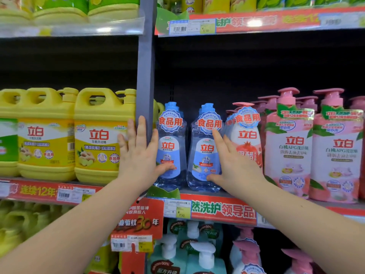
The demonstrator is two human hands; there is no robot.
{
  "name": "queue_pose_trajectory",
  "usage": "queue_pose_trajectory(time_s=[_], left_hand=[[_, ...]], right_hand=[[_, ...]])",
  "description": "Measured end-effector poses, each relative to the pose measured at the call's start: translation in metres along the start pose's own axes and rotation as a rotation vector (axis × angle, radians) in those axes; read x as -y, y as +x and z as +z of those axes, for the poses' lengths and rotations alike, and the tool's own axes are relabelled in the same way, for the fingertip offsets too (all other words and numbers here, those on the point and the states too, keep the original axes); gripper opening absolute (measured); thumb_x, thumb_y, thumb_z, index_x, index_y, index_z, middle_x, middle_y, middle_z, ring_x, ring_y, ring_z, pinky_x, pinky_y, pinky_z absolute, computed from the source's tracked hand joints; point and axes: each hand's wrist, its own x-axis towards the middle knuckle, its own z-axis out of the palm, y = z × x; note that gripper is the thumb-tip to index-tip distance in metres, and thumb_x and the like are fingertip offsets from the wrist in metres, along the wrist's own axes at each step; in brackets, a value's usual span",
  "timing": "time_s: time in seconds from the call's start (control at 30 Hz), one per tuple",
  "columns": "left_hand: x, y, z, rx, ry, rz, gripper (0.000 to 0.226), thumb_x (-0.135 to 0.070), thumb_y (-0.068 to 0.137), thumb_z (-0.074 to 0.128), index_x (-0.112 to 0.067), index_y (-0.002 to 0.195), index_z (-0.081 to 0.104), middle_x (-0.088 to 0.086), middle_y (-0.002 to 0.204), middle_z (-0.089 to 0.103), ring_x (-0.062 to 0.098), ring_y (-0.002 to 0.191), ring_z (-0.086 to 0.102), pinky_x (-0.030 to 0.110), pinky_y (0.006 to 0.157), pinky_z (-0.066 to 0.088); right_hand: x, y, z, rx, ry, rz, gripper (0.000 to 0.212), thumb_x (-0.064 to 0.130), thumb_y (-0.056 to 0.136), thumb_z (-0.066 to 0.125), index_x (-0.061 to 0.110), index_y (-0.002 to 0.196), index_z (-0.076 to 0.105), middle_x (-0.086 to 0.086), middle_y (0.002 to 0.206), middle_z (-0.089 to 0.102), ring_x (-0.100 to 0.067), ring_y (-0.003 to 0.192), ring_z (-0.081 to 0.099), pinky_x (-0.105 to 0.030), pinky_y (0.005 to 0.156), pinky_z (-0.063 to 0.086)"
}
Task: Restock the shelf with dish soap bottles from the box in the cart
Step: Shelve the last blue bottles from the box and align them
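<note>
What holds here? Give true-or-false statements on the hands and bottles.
The left blue bottle and the right blue bottle stand upright on the shelf. True.
The left hand grips a bottle cap. False: its fingers lie straight over the grey post, thumb on the left blue bottle.
The right hand touches the right blue bottle with straight fingers. True.
Pink pump bottles stand left of the blue ones. False: they stand right; yellow jugs stand left.
</note>
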Motion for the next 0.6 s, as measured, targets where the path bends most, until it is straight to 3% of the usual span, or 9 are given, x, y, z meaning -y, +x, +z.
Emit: queue_pose_trajectory(time_s=[0.2, 0.33, 0.5, 0.6], left_hand=[[-0.004, 0.003, 0.005, 0.032, 0.055, -0.022, 0.105, -0.077, 0.072, 0.043, -0.019, 0.15, 0.002, 0.01, 0.133, -0.054, 0.032, 0.124, -0.048, 0.058, 0.111, -0.01], [0.003, 0.0, 0.004, 0.017, -0.002, 0.02, 0.105, -0.077, 0.07, 0.044, -0.018, 0.15, 0.011, 0.005, 0.139, -0.046, 0.026, 0.13, -0.043, 0.055, 0.112, -0.01], [0.007, -0.003, 0.001, 0.03, 0.006, 0.039, 0.102, -0.075, 0.07, 0.05, -0.018, 0.149, 0.02, 0.01, 0.152, -0.033, 0.029, 0.138, -0.032, 0.053, 0.114, -0.008], [0.006, -0.003, 0.001, 0.038, 0.044, 0.041, 0.102, -0.074, 0.07, 0.052, -0.018, 0.148, 0.021, 0.009, 0.149, -0.036, 0.029, 0.138, -0.033, 0.054, 0.114, -0.006]], right_hand=[[-0.002, -0.002, 0.001, -0.015, 0.045, -0.018, 0.114, 0.043, 0.077, 0.069, 0.037, 0.142, -0.024, -0.001, 0.157, 0.018, -0.03, 0.113, 0.058, -0.032, 0.065, 0.044], [-0.001, -0.001, -0.001, 0.01, 0.056, -0.02, 0.115, 0.041, 0.077, 0.07, 0.037, 0.143, -0.024, -0.001, 0.15, 0.03, -0.029, 0.099, 0.062, -0.031, 0.058, 0.041], [0.001, -0.001, 0.001, 0.016, 0.051, -0.004, 0.12, 0.039, 0.074, 0.073, 0.037, 0.142, -0.026, -0.004, 0.145, 0.036, -0.029, 0.095, 0.063, -0.03, 0.054, 0.037], [0.004, 0.0, 0.003, 0.01, 0.052, 0.014, 0.121, 0.036, 0.074, 0.073, 0.036, 0.142, -0.027, -0.005, 0.138, 0.042, -0.029, 0.089, 0.062, -0.028, 0.048, 0.032]])
